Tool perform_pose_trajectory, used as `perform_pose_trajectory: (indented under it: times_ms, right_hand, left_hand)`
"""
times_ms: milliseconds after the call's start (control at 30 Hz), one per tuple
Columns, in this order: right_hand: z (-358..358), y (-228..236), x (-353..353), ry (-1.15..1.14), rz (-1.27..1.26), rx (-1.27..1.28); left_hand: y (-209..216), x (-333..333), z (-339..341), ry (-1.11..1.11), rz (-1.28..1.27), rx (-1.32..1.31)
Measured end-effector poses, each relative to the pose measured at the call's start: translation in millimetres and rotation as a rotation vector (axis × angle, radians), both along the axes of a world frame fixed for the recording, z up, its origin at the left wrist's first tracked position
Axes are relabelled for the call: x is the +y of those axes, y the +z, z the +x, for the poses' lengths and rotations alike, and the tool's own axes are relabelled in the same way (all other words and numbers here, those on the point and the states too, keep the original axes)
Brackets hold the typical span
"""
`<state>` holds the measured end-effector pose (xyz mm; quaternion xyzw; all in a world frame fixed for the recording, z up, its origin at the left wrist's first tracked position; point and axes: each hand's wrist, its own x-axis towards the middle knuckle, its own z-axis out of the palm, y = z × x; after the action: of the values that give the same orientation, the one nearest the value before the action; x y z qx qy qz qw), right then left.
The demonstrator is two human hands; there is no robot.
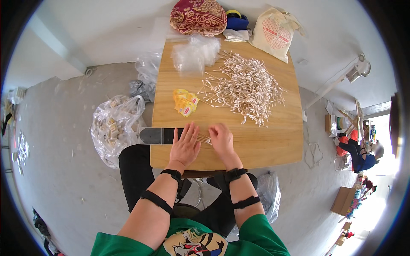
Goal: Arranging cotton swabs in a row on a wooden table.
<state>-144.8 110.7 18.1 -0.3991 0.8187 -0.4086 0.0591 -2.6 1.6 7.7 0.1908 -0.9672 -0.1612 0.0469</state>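
Note:
My left hand (186,145) lies flat near the table's front edge, fingers stretched out. It covers the right end of a flat dark strip (157,136) with a rounded left end, which juts past the table's left side. A few cotton swabs (204,138) lie side by side between my hands, partly under my left fingers. Beside their tips, my right hand (222,140) is closed with curled fingers; what it holds, if anything, is hidden. Farther off spreads a large heap of loose cotton swabs (250,85). Yellow printed packets (185,102) lie left of the heap.
Clear plastic bags (194,55) lie at the table's far left. Behind stand a red patterned cloth bundle (198,17), a blue tape dispenser (236,21) and a cream cloth bag (273,34). A filled plastic sack (117,126) sits on the floor at left. Another person (363,155) sits far right.

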Motion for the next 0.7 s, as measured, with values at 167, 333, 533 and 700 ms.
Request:
perform_pose_trajectory:
  times_ms: [167,333,533,700]
  right_hand:
    - [-37,2,-46,-0.25,0.127,0.079]
    - [-42,-7,-52,-0.264,0.237,0.228]
    - [1,-7,-2,-0.119,0.159,0.213]
    - [-6,10,-3,-0.15,0.125,-0.038]
  left_hand:
    - [5,0,0,-0.007,-0.015,-0.017]
    - [5,2,-2,-0.01,-0.018,-0.029]
    - [3,0,1,0.019,0.026,0.007]
    - [5,-1,1,0.013,0.012,0.014]
